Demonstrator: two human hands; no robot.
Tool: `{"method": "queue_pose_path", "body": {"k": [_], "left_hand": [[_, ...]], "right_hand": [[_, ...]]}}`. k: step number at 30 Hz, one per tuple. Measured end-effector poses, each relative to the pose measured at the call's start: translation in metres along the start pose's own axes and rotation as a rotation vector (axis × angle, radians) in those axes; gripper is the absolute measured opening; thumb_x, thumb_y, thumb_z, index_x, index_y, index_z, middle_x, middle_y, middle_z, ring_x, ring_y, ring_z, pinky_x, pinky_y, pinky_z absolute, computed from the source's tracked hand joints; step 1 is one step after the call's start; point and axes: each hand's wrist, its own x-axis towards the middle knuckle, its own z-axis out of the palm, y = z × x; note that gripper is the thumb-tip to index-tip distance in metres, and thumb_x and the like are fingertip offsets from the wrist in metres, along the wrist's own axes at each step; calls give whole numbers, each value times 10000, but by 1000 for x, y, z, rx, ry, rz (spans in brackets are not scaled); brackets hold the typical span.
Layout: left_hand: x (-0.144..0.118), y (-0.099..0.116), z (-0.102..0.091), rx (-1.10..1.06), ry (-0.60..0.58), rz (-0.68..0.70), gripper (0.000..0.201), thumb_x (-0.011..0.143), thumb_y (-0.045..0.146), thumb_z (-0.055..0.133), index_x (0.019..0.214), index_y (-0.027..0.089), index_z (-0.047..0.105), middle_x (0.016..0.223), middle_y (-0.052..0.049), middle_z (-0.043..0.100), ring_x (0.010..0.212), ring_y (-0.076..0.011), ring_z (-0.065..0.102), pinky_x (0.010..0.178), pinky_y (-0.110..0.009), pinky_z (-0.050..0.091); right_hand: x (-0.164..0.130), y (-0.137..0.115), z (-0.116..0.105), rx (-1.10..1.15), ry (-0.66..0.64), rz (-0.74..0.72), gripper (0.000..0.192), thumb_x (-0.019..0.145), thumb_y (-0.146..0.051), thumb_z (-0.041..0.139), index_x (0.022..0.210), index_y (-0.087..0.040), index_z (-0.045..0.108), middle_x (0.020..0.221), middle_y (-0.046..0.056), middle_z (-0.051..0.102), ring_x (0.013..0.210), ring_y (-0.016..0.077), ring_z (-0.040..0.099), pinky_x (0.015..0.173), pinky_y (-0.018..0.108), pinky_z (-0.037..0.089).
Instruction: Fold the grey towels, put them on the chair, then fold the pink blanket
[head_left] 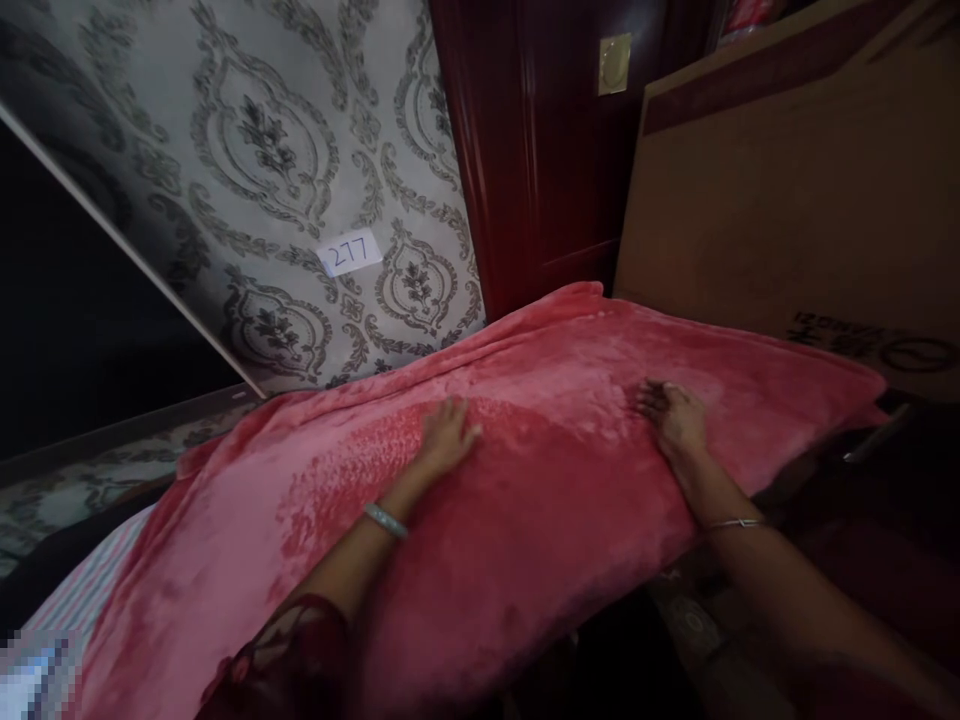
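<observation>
Both hands [562, 425] flat on pink blanket [525, 520], palms down

Pale bangle on left wrist [385, 520], thin bracelet on right wrist [733, 523]

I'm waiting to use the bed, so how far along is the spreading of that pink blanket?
Done: the pink blanket already lies spread out and fairly flat. In hand: the left hand and right hand press flat on it, open-palmed. Left: the near edge hangs unevenly, and a striped sheet shows uncovered at the left.
</observation>
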Motion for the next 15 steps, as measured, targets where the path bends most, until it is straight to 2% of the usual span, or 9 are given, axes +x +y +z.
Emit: {"method": "queue_pose_path", "body": {"k": [1,3,4,6,8,11,13,15], "left_hand": [[14,-14,-2,54,19,-196,630,985,425,434,1558,174,364,1656,-182,282,1544,-358,209,1217,-612,213],[35,-31,-3,118,42,-402,647,1000,445,366,1573,148,332,1659,-204,257,1536,-380,216,1199,-616,245],[43,-34,-1,132,48,-444,646,1004,451,338,1570,140,339,1652,-215,269,1526,-394,235,1186,-623,261],[59,-29,6,141,52,-442,638,1005,456,308,1554,138,373,1630,-229,308,1506,-423,267,1167,-647,267],[74,-10,18,142,44,-387,628,998,476,328,1546,179,397,1634,-199,316,1509,-422,257,1180,-630,249],[89,40,40,130,-11,-192,626,985,523,378,1553,262,392,1663,-123,292,1533,-379,221,1220,-560,210],[87,82,55,107,-79,51,656,984,527,393,1571,235,360,1671,-150,255,1537,-384,207,1226,-565,184],[69,121,67,69,-124,323,686,968,541,438,1564,207,370,1671,-170,243,1536,-402,195,1224,-594,170]], "right_hand": [[0,-1,0,27,15,12,184,861,-350,612,798,-181,646,684,20,670,537,120,616,483,221,516],[0,-2,1,57,35,27,158,859,-317,598,788,-185,648,677,17,672,528,116,614,472,214,511],[-1,-2,2,63,38,28,152,858,-313,598,788,-188,649,676,16,673,524,114,612,467,211,508],[-1,-1,3,66,30,15,156,857,-327,607,798,-190,654,677,13,673,517,112,606,462,210,506],[-1,1,4,64,20,-1,176,860,-353,617,816,-188,659,686,16,676,524,114,608,467,213,507],[0,1,3,59,27,-7,195,872,-372,615,830,-186,660,712,25,686,547,120,622,477,218,509],[1,0,2,63,34,2,194,875,-366,608,827,-185,662,716,26,687,551,118,624,481,217,509],[0,-1,2,74,37,12,189,872,-355,604,821,-182,663,711,24,683,545,114,620,483,215,510]]}}
